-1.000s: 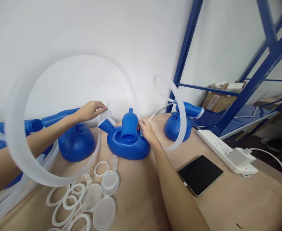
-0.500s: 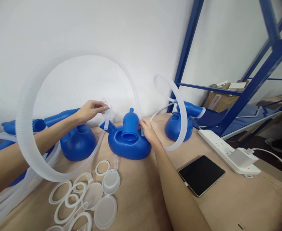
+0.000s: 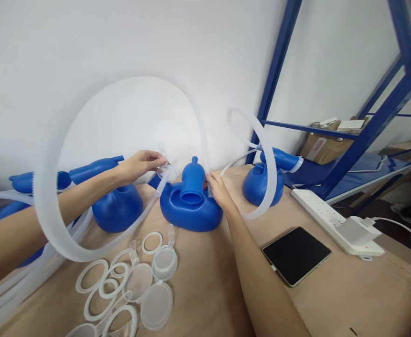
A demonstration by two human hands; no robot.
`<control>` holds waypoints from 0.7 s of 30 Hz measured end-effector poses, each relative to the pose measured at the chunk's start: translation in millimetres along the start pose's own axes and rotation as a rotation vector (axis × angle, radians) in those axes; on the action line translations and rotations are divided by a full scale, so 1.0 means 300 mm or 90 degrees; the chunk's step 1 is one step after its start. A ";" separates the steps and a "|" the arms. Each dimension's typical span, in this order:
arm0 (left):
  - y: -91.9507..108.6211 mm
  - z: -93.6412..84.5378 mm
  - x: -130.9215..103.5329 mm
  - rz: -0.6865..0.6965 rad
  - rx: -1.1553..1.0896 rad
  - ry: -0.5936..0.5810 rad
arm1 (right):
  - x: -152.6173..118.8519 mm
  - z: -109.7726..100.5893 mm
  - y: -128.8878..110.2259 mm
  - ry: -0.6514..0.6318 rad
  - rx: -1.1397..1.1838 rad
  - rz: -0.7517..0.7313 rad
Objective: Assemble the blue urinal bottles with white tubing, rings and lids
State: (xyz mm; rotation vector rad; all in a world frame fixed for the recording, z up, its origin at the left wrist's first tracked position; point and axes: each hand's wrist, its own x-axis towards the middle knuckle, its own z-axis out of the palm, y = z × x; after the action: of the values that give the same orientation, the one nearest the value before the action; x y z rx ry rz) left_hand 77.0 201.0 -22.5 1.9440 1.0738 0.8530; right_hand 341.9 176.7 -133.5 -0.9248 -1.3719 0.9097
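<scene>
A blue plastic urinal bottle (image 3: 191, 215) stands on the table in front of me, with a blue funnel-shaped piece (image 3: 193, 180) resting on top, its wide mouth facing me. My left hand (image 3: 145, 164) pinches a clear plastic cap (image 3: 167, 172) at the bottle's spout, which it partly hides; I cannot tell whether cap and spout touch. My right hand (image 3: 218, 187) is closed around one end of a translucent corrugated hose (image 3: 47, 206) beside the bottle's right side. The hose arcs in a large loop over my left arm, and its other end lies close below the cap.
Translucent rings and lids (image 3: 156, 305) lie in front. A second blue bottle (image 3: 117, 210) stands left, a third (image 3: 257, 185) with its hose right. A black tablet (image 3: 296, 256) and a white power strip (image 3: 331, 217) lie right, near a blue metal rack (image 3: 278, 61).
My left hand has moved slightly right and down with the clear cap, bringing it over the spout. The hose loop has shifted a little with it. My right hand stays at the bottle's right side.
</scene>
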 end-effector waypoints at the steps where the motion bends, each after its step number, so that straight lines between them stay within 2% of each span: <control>1: 0.002 0.008 -0.004 -0.012 -0.011 -0.011 | 0.000 -0.001 0.000 0.001 -0.002 0.002; 4: 0.005 0.025 -0.011 -0.055 -0.047 -0.030 | 0.000 -0.002 0.001 0.004 -0.005 0.006; 8: 0.002 0.032 -0.007 -0.079 -0.065 -0.009 | 0.000 -0.002 0.000 0.007 -0.009 0.000; 12: -0.010 0.032 0.005 -0.073 -0.056 0.011 | 0.002 -0.002 0.002 0.009 -0.016 -0.006; 14: -0.018 0.029 0.010 -0.033 -0.034 0.018 | 0.003 -0.003 0.004 0.008 -0.018 -0.010; 16: -0.024 0.020 0.012 0.031 0.047 0.035 | 0.003 -0.003 0.008 0.009 -0.020 -0.013; 18: -0.028 0.007 0.007 0.063 0.199 0.060 | 0.003 -0.004 0.012 0.009 -0.020 -0.015; 21: -0.028 -0.014 -0.008 0.000 0.386 0.046 | 0.003 -0.004 0.014 0.007 -0.019 -0.016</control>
State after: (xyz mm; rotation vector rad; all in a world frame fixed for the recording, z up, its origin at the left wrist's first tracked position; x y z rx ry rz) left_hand 69.4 203.3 -28.0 2.4125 1.5017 0.6432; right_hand 343.1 179.1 -137.1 -0.9318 -1.3880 0.8670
